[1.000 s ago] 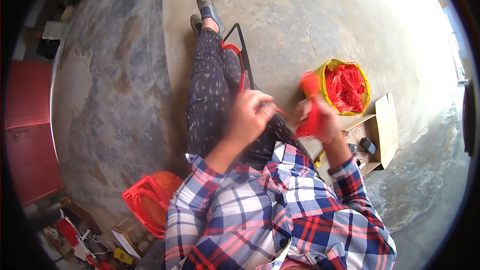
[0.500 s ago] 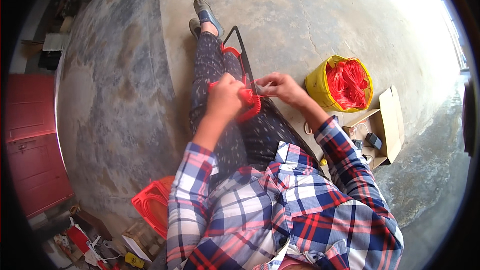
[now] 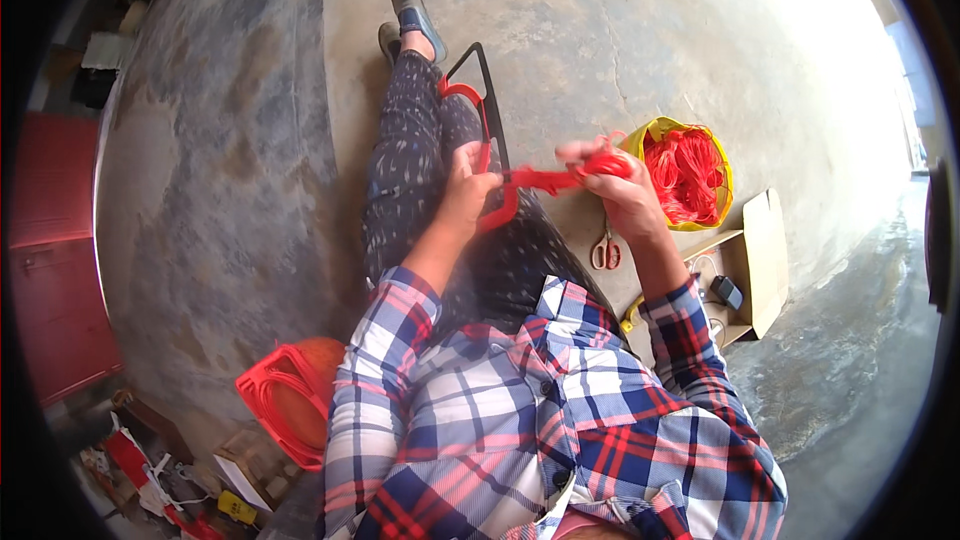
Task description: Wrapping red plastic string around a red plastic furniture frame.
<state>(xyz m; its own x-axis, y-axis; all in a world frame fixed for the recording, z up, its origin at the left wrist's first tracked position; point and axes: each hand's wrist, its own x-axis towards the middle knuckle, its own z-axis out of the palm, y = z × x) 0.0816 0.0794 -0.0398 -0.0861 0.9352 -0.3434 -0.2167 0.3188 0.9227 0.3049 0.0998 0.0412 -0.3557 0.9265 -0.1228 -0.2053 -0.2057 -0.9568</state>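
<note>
Red cord [image 3: 540, 180] stretched over the lap between both hands, left hand [image 3: 468, 185] pinching one end, right hand [image 3: 615, 190] gripping a bunch, scissors [image 3: 604, 252] just below, yellow bag [image 3: 690, 172] beside.

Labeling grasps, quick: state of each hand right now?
Left hand: closed on the red cord, against the black frame.
Right hand: closed on a bunch of the same cord.

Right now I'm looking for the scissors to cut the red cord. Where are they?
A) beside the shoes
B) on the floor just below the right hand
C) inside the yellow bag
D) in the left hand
B: the scissors lie on the floor, just below the right hand.
</note>
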